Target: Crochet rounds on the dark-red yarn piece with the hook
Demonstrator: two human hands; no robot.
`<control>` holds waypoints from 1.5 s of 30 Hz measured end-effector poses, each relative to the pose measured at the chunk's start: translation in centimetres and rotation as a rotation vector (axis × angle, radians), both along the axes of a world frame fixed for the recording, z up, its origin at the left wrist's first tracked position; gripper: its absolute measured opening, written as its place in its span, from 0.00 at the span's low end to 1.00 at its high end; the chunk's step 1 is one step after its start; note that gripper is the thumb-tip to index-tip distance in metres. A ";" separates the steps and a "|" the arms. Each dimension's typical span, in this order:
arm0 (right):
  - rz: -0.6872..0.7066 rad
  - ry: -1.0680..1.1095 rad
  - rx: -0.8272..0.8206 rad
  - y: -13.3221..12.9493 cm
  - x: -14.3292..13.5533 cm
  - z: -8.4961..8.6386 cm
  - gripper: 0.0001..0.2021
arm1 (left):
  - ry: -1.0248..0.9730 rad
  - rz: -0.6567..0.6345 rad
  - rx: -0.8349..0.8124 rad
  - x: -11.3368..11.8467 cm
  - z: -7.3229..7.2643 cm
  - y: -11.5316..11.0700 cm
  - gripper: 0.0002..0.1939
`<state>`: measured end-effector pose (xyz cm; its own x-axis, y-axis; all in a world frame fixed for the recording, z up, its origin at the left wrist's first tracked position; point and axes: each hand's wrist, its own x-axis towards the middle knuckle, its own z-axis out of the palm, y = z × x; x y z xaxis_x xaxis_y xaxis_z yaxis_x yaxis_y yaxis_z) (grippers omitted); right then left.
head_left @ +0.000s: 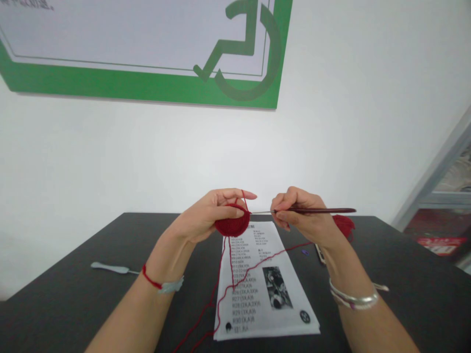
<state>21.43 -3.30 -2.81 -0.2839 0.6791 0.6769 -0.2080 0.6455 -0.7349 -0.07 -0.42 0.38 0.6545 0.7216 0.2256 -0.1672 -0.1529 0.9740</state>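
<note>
Pinched between the thumb and fingers of my left hand (209, 213) is a round red crochet piece (231, 225). A strand of red yarn loops over the outstretched index finger of that hand. My right hand (300, 211) grips a crochet hook (316, 210) with a dark red handle, its thin metal shaft pointing left. The hook's tip meets the right edge of the crochet piece; whether it sits inside a stitch is too small to tell. Red yarn (263, 264) hangs below the piece and runs across the printed sheet (253, 304).
A red yarn ball (344, 225) lies behind my right wrist. On the black table (110, 309), a grey-handled hook (110, 267) rests at left. A small purple item (305, 252) and a partly hidden phone-like object (321, 255) are right of the sheet. A white wall stands behind.
</note>
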 end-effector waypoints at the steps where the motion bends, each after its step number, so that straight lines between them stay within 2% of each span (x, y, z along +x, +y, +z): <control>1: 0.037 0.015 -0.026 0.0 0.0 0.1 0.07 | 0.005 0.001 0.013 0.1 -0.1 0.0 0.14; 4: 0.122 0.104 -0.128 0.1 -0.8 0.2 0.08 | -0.050 0.111 0.129 0.9 -0.6 -0.2 0.15; 6: 0.116 0.186 -0.183 0.1 -1.7 0.1 0.09 | -0.149 0.263 0.234 1.8 -1.1 -0.4 0.16; 8: 0.072 0.250 -0.193 0.2 -2.6 0.0 0.09 | -0.195 0.350 0.279 2.6 -1.5 -0.6 0.16; 10: 0.004 0.282 -0.167 0.3 -3.3 -0.2 0.08 | -0.218 0.348 0.257 3.0 -1.6 -0.7 0.15; 13: -0.065 0.297 -0.113 0.4 -3.5 -0.3 0.07 | -0.233 0.281 0.187 2.9 -1.7 -0.6 0.16; 17: -0.043 0.256 -0.066 0.4 -3.0 0.0 0.08 | -0.259 0.206 0.142 2.4 -1.5 -0.4 0.16; 21: -0.055 0.198 -0.020 0.4 -2.5 0.0 0.10 | -0.250 0.203 0.154 2.1 -1.5 -0.4 0.15; 30: -0.212 0.107 0.122 0.1 -2.3 -0.5 0.06 | -0.234 0.283 0.206 2.1 -1.4 -0.5 0.15; 36: -0.265 0.083 0.184 0.0 -2.5 -0.8 0.06 | -0.220 0.321 0.230 2.3 -1.2 -0.8 0.14; 42: -0.507 -0.079 0.273 -0.6 -3.0 -1.2 0.05 | -0.182 0.443 0.347 2.6 -1.4 -0.8 0.13; 45: -0.565 -0.157 0.311 -0.7 -3.2 -1.2 0.05 | -0.158 0.507 0.419 2.8 -1.7 -0.6 0.14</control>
<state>18.21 -4.05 -4.02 -0.0526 0.5318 0.8452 0.3194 0.8109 -0.4903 2.69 -1.02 -1.34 0.1937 0.7617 0.6183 -0.1106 -0.6093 0.7852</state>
